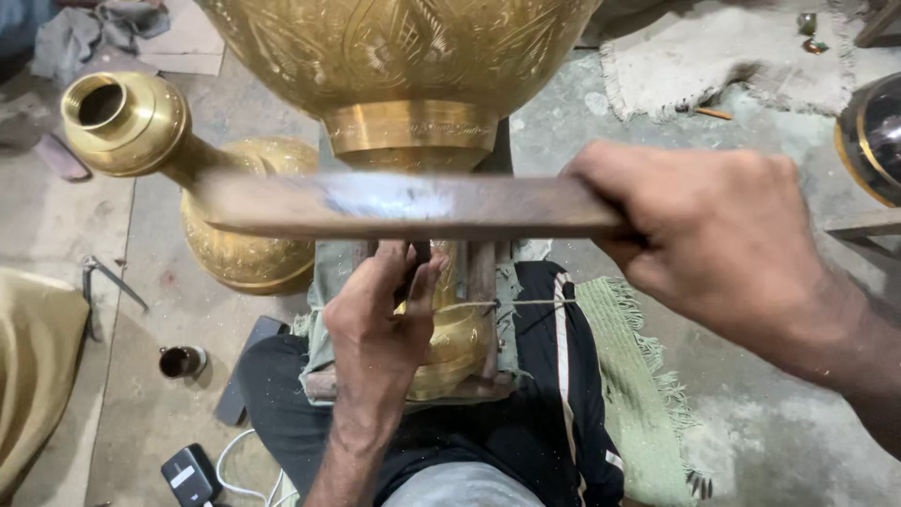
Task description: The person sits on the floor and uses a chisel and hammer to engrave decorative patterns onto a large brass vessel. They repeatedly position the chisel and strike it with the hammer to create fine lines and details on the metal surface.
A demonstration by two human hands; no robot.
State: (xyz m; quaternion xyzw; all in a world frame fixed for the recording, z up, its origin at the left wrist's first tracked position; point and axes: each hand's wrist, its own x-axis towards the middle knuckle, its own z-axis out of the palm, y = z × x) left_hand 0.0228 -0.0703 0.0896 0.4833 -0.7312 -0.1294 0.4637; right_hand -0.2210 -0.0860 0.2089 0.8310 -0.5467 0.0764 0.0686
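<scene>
Right hand [723, 244] clenched around one end of a flat wooden bat [404, 205], held level and stretching out leftward above the left hand [380, 324]. Left hand, fingers pinched on a small dark tool [419, 255], pressed against a brass piece [457, 343] clamped in a wooden frame [483, 282] and tied with string, directly under the bat. Engraved brass bowl [394, 47] on its foot just beyond both hands; long-necked brass vase [188, 160] lying left of the left hand; small dark cup [181, 361] on the floor [131, 413] further left.
</scene>
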